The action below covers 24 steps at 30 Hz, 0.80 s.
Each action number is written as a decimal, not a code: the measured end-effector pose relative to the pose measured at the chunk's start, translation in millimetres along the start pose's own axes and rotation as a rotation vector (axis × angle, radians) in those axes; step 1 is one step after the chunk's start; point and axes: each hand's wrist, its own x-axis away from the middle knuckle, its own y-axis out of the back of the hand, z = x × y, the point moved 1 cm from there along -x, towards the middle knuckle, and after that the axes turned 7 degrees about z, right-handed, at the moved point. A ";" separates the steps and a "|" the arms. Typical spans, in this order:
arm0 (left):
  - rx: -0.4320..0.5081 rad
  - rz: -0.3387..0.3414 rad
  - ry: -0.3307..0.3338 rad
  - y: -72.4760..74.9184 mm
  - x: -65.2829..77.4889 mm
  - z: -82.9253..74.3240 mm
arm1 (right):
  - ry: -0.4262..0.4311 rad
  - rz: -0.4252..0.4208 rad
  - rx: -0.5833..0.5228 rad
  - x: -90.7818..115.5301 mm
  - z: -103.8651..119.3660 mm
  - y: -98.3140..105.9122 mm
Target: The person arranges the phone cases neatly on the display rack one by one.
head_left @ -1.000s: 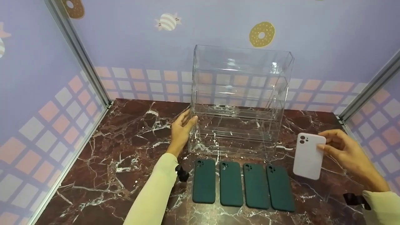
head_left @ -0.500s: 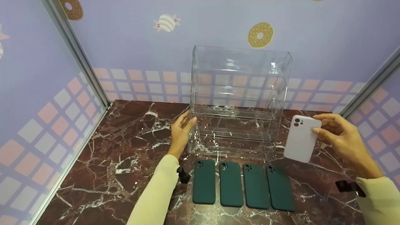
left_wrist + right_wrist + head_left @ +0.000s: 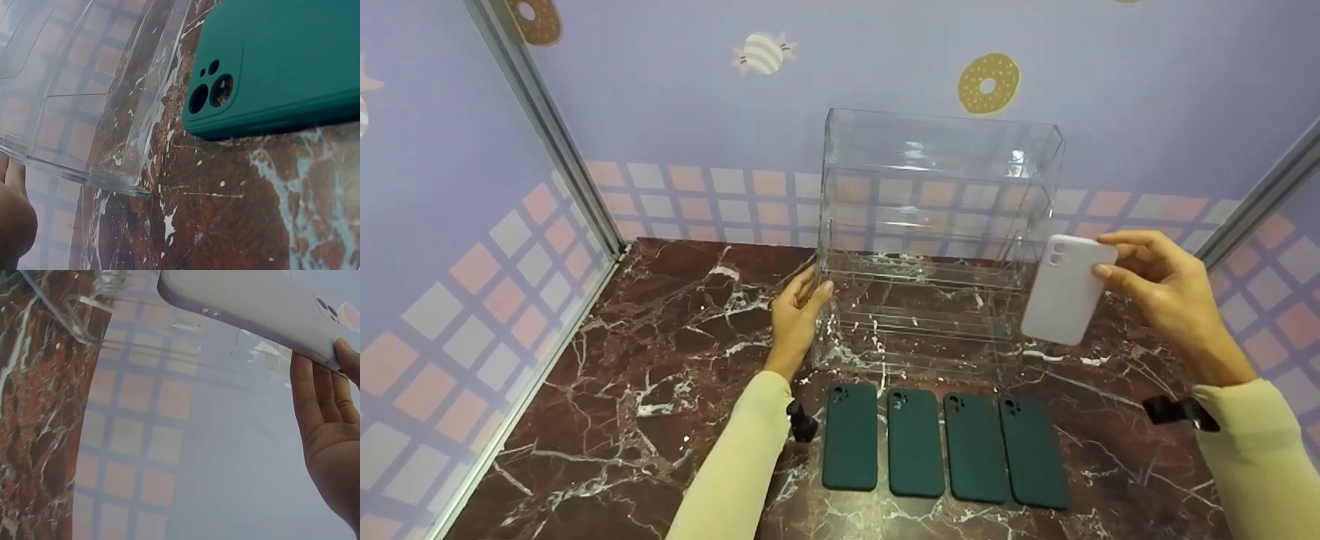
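Evidently, the right hand [image 3: 1159, 289] had the white phone case [image 3: 1069, 291] pinched near its upper right corner — thumb on the face with the camera openings, fingers behind — which left most of the case uncovered, raised above the marbled tabletop [image 3: 690, 457]. It was tilted, by the right side of the clear tiered rack [image 3: 922, 279]; whether the two touched could not be told. Opposite, the left hand [image 3: 795, 322] grasped the rack's left edge, thumb toward the front, probably to steady it. Four dark green phone cases [image 3: 850, 439] lay flat in a row before the rack, camera ends toward it — an order that seemed meant to keep each within easy reach.
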 end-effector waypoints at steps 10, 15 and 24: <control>-0.051 -0.027 0.025 -1.4 2.0 -0.7 | 0.057 -0.005 -0.171 -35.4 20.8 -14.2; -0.041 -0.034 0.023 -1.3 2.8 0.4 | 0.094 0.001 -0.207 -54.9 29.3 -21.4; -0.031 -0.043 0.047 -2.0 4.8 -0.7 | 0.112 -0.004 -0.267 -84.6 41.1 -28.0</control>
